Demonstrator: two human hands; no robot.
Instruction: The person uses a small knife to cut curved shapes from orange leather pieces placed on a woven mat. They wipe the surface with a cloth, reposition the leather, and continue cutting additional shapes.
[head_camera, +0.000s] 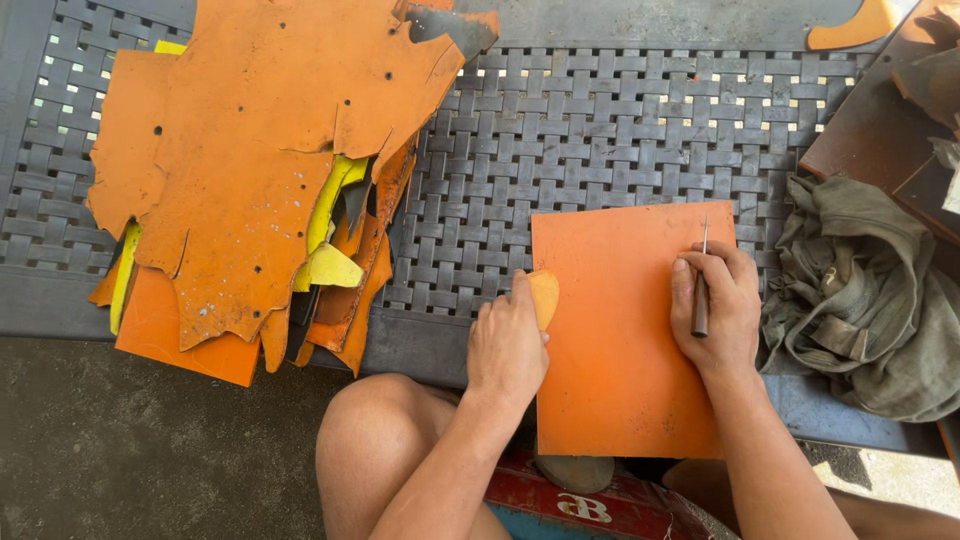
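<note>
The fingers (712, 268) of the right hand (716, 310) are curled shut around a thin metal-tipped tool (701, 290), held like a pen, its point resting near the upper right edge of an orange sheet (615, 340). The left hand (507, 345) rests at the sheet's left edge, its fingers closed over a small yellow-orange piece (543, 296) pressed down just where the sheet meets the counter (600, 130).

To mark or cut well here, the judgement is that the left hand should press firmly so the sheet cannot slide on the woven surface, while the right keeps the tool steep and steady, drawing one even stroke close to the edge.

The orange sheet is a flat, nearly square rectangle with straight edges and a smooth matte face, slightly scuffed low down. It lies on the near edge of the grey woven counter, hanging over toward the person's bare knees.

Farther left on the counter sits a stack of ragged offcuts (250, 170), mostly orange with some yellow pieces between, dotted with small holes. To the right lies a crumpled grey-green cloth (860, 290), touching nothing the hands hold.
</note>
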